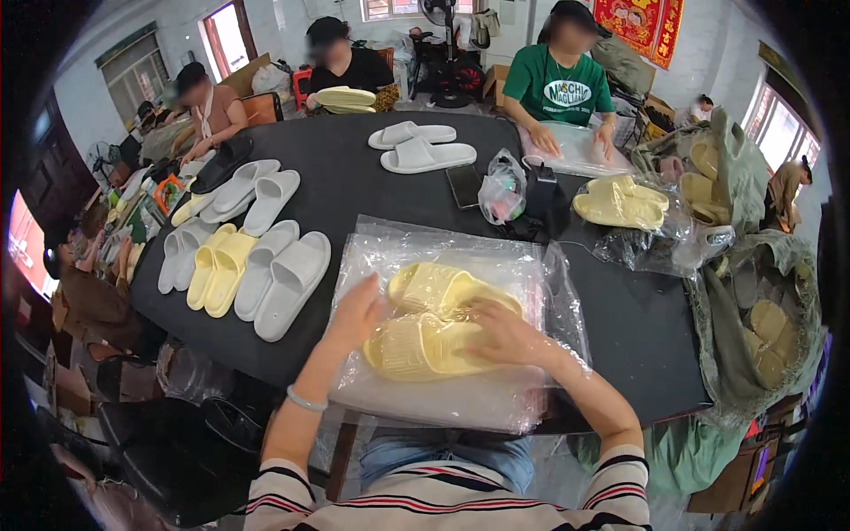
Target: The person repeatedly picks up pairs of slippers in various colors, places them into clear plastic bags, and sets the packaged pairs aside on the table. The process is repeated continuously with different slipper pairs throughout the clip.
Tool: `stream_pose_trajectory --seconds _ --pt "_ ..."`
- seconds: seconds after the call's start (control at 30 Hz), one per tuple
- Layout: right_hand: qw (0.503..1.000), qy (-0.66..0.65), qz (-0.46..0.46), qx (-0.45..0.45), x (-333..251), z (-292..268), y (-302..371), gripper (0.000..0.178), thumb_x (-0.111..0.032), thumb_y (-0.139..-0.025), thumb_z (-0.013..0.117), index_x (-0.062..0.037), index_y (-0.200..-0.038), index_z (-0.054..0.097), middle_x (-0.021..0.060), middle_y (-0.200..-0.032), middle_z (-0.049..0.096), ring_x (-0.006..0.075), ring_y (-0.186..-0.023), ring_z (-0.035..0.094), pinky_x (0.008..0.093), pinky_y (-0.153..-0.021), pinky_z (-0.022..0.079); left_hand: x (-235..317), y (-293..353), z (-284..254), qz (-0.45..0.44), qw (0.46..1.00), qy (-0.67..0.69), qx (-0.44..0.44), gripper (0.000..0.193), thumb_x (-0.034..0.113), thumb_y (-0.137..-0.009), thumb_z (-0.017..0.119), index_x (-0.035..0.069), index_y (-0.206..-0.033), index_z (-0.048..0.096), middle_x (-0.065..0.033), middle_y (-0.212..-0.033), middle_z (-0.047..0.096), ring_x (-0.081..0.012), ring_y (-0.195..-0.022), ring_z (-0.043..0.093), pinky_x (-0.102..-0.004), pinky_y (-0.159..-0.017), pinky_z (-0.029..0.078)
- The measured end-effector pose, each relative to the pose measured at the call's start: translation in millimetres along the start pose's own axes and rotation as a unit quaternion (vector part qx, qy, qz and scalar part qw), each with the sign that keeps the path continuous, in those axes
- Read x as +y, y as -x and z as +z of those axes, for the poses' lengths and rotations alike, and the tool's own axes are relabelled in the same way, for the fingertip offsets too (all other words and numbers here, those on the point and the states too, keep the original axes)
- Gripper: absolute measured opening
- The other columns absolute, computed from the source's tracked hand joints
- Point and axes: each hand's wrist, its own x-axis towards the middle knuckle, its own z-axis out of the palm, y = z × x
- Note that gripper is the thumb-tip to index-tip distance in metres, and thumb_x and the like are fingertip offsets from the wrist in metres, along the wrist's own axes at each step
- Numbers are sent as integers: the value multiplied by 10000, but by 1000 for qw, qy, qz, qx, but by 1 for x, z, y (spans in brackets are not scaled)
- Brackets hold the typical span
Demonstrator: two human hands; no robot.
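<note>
Clock directions are taken from the central yellow slippers (425,347). The black table (633,345) offers bare top at 3 to 4 o'clock and again at 11 o'clock; its near edge lies at 6 o'clock. A green sack (784,255) bounds the room at 3 o'clock. The stack of clear bags (496,398) reaches the near edge. Grey slippers (297,281) close off 9 to 10 o'clock. The yellow slippers lie side by side on the stack, seemingly under clear film. The right hand (506,336) is over their 3 o'clock end, fingers curved; whether they grip cannot be told. The left hand (357,310), near 9 o'clock, has its fingers apart, apparently holding nothing. The step appears to be bagging; the next move probably calls for straightening the film.
</note>
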Motion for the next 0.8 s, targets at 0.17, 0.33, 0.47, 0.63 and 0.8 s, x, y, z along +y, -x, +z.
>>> stream_pose_trajectory --seconds 0.17,0.33,0.47,0.63,0.8 --pt "989 50 38 -132 -16 8 -60 634 -541 -899 532 41 -1134 624 239 -1207 590 383 -1197 513 444 -1059 370 11 6 15 -6 997 -72 -27 491 289 -1013 365 6 -1406 441 -155 -1490 403 -343 -1406 322 -488 -1155 217" --pt "998 39 42 -21 -3 43 -54 582 -504 -914 519 49 -968 694 231 -1022 655 377 -1099 559 448 -1052 365 10 9 13 -45 995 -68 -63 530 346 -1025 293 28 -1431 418 -128 -1510 384 -297 -1429 293 -474 -1172 175" --pt "979 40 164 -112 -15 -21 -3 483 -421 -927 538 21 -1067 674 233 -1123 630 383 -1152 526 456 -1069 343 18 18 18 -2 953 -294 -69 598 428 -1016 306 45 -1474 341 -108 -1531 353 -253 -1427 308 -463 -1178 174" --pt "939 31 338 60 64 -41 181 376 -139 -829 626 40 -1157 582 229 -1160 589 431 -1118 504 472 -1001 381 26 14 21 4 952 -300 -53 727 551 -981 312 15 -1471 329 -110 -1542 332 -245 -1437 285 -462 -1183 153" --pt "854 44 441 272 18 -138 196 483 -297 -975 482 10 -1348 470 221 -1336 486 385 -1253 451 459 -1042 346 37 15 14 -2 952 -300 -66 854 652 -923 365 1 -1474 317 -130 -1541 327 -259 -1445 266 -483 -1184 128"
